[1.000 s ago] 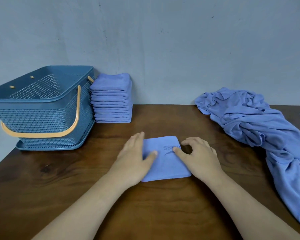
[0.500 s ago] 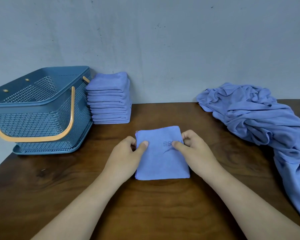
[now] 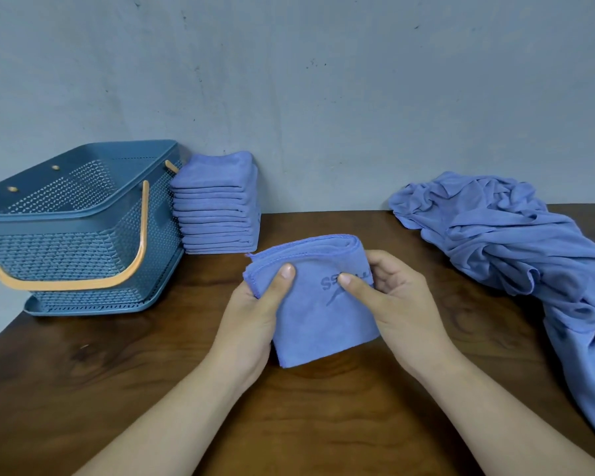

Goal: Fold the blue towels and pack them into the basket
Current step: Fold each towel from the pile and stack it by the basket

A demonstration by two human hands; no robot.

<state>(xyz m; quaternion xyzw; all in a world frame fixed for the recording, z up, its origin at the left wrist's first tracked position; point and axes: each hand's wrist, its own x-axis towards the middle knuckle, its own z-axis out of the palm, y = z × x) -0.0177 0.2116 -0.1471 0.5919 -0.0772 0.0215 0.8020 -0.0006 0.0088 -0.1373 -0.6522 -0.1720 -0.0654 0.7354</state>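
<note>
1. Blue microfibre, folded into a thick square: this is the folded towel [image 3: 320, 314] I hold between both hands. It is to the right of the basket [image 3: 69, 214], nearer to me than the basket and well apart from it.
2. My left hand [image 3: 251, 324] grips the towel's left edge. The thumb [image 3: 282, 280] is pressed flat on top, and the other fingers are curled underneath, out of sight.
3. My right hand [image 3: 399, 304] clamps the right edge, on the side away from the basket. Its thumb lies on top beside some dark printed lettering, and the fingers are curled round the edge.
4. The towel is tilted, with its far edge raised so that the stitched, layered hems show. I cannot tell whether the near corner touches the wooden table [image 3: 152, 372].
5. The basket is blue perforated plastic and stands upright at the table's left end. Its orange handle [image 3: 131, 269] is swung down across the front wall.
6. A stack of folded towels [image 3: 217, 207] stands just beside the basket's right wall, at the back of the table.
7. A heap of unfolded towels [image 3: 516, 242] lies far to the right of the basket. It is crumpled and trails toward me along that end of the table.
</note>
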